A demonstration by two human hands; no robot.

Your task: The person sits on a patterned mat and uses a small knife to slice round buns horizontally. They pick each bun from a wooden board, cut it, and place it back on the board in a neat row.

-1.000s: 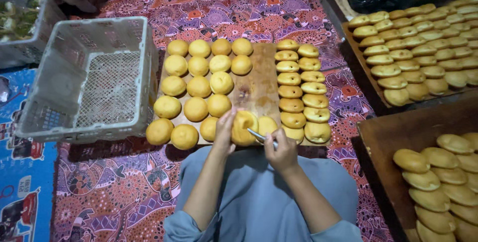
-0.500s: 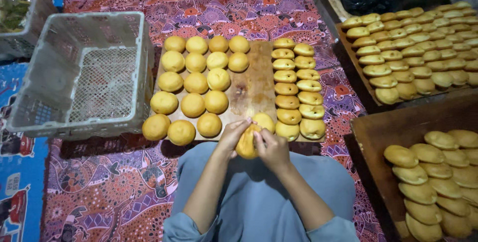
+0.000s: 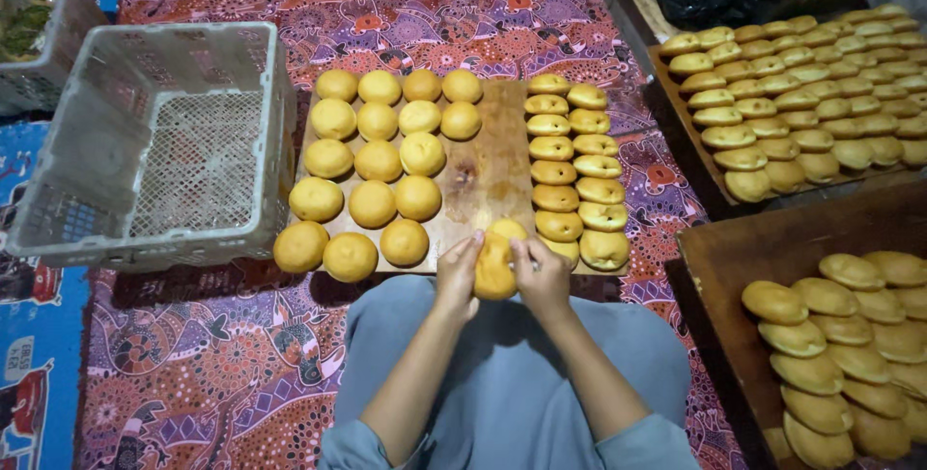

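Both hands grip one round golden bun (image 3: 494, 267) at the near edge of a wooden board (image 3: 488, 166). My left hand (image 3: 457, 272) presses its left side and my right hand (image 3: 542, 275) its right side, with a thin tool tip showing by the right fingers. On the board's left part lie several round buns (image 3: 386, 146) in rows. Two columns of flatter, folded buns (image 3: 575, 170) fill its right part. Another bun (image 3: 509, 229) sits just beyond the held one.
A white plastic crate (image 3: 154, 142) stands left of the board on a patterned cloth (image 3: 222, 354). Two wooden trays of folded buns sit to the right, one far (image 3: 801, 103) and one near (image 3: 850, 335). My grey-clad lap (image 3: 502, 383) fills the bottom.
The bun has been lifted off the board's near edge toward my lap, both hands now closed around it. The thin tool seen pointing at it earlier is mostly hidden.
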